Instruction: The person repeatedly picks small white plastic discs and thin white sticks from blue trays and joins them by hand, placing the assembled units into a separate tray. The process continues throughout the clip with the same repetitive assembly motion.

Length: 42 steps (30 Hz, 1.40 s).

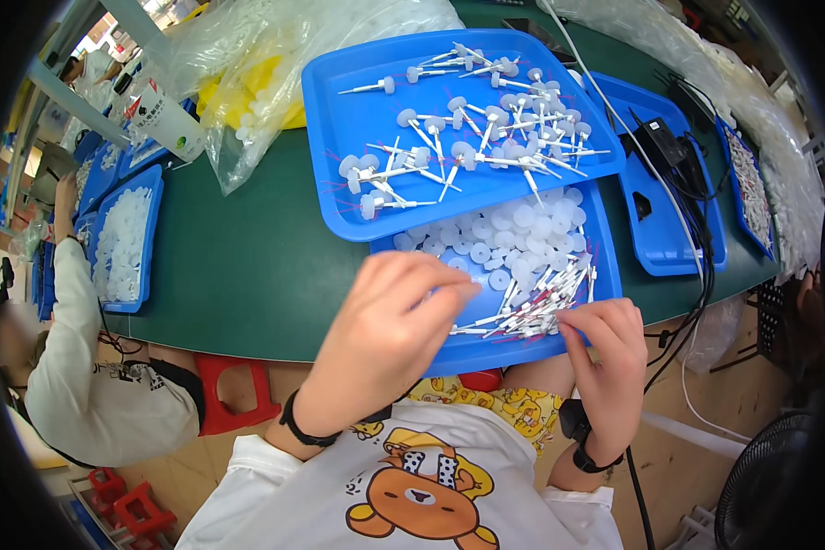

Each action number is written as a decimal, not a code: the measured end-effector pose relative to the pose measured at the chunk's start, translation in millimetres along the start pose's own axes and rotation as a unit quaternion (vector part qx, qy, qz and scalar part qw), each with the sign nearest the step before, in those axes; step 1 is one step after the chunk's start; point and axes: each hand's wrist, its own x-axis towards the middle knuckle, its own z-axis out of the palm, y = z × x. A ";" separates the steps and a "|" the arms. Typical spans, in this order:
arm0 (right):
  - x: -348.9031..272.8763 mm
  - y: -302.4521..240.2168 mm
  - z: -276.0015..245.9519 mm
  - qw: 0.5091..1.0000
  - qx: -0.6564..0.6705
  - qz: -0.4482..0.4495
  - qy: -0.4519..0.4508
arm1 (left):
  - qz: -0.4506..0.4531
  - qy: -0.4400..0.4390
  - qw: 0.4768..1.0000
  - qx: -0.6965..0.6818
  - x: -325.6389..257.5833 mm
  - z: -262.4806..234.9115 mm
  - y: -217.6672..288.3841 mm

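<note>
The upper tray (346,128) held joined pieces (463,152). The lower tray (513,350), partly under it, held discs (545,218) and, nearer the person, white sticks (545,304). Left of the upper tray lay a disc-filled tray (154,229); right of it, an adapter tray (669,246). The table (229,247) was green; a red stool (232,396) stood off to the near left. Left (390,316) and right (611,353) hands bent their fingers almost together by the lower tray; any grip was impossible to tell.
</note>
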 end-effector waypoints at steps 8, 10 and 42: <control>13.0 1.9 -4.2 0.987 -0.126 0.013 -0.097 | -0.024 -0.080 0.996 0.012 -0.3 45.2 7.1; 15.6 6.6 0.3 0.990 -0.081 -0.013 -0.112 | -0.045 -0.076 0.996 0.008 3.3 52.8 10.5; 5.6 21.9 30.3 0.940 0.332 0.052 0.067 | -0.139 -0.012 0.976 -0.170 14.9 65.7 10.0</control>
